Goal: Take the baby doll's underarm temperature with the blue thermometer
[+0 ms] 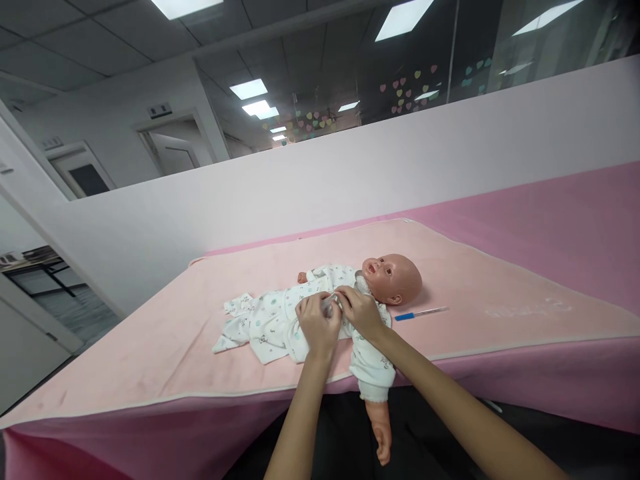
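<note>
A baby doll lies on its back on a pale pink blanket, head to the right, dressed in a white patterned romper. My left hand and my right hand rest together on the doll's chest, fingers pinched on the romper's front near the collar. One doll arm hangs over the table's near edge. A thermometer-like stick with a blue end lies beside the doll's head.
The blanket covers a darker pink table. A white partition wall runs behind it, with glass above. A doorway stands at the back left. The floor drops away at the left.
</note>
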`<state>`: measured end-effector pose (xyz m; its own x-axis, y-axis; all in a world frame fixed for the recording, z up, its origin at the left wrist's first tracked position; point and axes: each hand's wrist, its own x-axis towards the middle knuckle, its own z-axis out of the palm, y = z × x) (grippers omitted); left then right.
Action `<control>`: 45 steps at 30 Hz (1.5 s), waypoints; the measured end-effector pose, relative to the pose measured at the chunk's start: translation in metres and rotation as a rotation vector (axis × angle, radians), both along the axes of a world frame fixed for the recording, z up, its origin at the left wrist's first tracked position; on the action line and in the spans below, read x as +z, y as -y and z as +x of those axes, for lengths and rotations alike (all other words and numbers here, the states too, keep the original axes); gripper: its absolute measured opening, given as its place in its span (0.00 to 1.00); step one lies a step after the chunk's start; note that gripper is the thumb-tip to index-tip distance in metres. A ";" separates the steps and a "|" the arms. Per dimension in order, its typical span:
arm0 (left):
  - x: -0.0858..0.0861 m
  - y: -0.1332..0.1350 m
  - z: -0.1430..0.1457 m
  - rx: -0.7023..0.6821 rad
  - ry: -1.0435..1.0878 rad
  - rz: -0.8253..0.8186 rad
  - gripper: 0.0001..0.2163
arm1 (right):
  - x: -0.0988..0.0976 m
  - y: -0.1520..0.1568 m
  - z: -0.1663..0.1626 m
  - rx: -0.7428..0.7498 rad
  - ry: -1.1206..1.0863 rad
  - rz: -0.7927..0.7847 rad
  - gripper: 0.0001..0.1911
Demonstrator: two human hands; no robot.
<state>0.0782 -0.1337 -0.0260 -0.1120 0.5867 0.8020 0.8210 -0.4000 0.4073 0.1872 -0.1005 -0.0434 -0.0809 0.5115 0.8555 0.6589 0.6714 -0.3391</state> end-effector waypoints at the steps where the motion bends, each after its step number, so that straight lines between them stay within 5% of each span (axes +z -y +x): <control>1: 0.000 0.001 -0.002 0.022 0.008 0.006 0.03 | 0.001 0.001 0.000 -0.012 0.000 -0.007 0.13; 10: -0.006 0.008 -0.032 0.122 0.130 -0.064 0.06 | 0.002 0.006 0.003 -0.058 0.113 0.024 0.11; 15: -0.006 0.013 -0.033 0.096 0.130 -0.095 0.05 | 0.016 0.019 -0.013 0.093 0.276 0.037 0.14; 23: -0.007 0.011 -0.036 0.072 0.173 -0.140 0.09 | 0.024 0.030 -0.044 0.235 0.128 -0.262 0.12; 36: -0.006 0.009 -0.035 0.078 0.204 -0.144 0.12 | 0.020 0.031 -0.038 0.240 0.155 -0.252 0.18; 45: -0.006 0.012 -0.035 0.025 0.279 -0.137 0.08 | 0.018 0.029 -0.037 0.265 0.144 -0.284 0.14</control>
<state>0.0428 -0.1457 -0.0323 -0.3330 0.6813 0.6519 0.6788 -0.3066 0.6672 0.1503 -0.1299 -0.0256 -0.3500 0.6706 0.6541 0.5296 0.7176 -0.4523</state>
